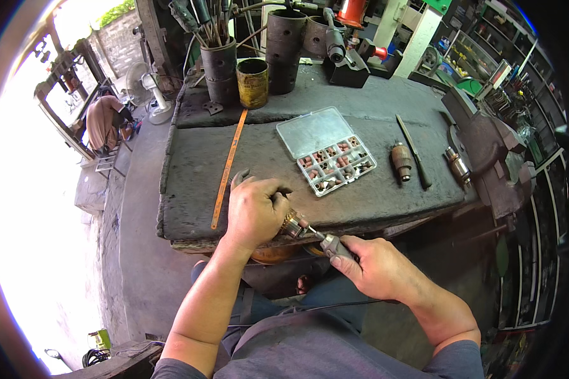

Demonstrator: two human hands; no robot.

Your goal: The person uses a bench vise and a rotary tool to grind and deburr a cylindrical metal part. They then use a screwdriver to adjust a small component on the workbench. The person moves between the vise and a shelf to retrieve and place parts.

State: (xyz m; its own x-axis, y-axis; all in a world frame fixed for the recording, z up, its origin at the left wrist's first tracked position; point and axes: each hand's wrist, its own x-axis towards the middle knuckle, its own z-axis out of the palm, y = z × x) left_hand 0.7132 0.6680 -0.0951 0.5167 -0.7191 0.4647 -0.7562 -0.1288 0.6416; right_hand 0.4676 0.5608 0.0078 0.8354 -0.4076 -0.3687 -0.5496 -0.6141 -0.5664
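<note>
My left hand [254, 208] is closed around a motor armature [292, 225] at the bench's front edge; its copper-coloured commutator end points toward my right hand. In my right hand [380, 268] is a grey rotary tool [336, 247] with a cord. A thin shank runs from its nose to a small reddish-brown grinding bit [304, 223], which is at the armature's end; whether they touch I cannot tell. Just beyond lies an open clear plastic case [311, 131], its compartments holding several small grinding bits [343, 161].
An orange ruler [229, 167] lies left on the dark workbench [193, 170]. To the right are a second armature [401, 161], a file [415, 153], another armature [457, 165] and a vise [490, 142]. A yellow can [253, 85] and metal tool holders [220, 72] stand behind. Another person [104, 120] bends down far left.
</note>
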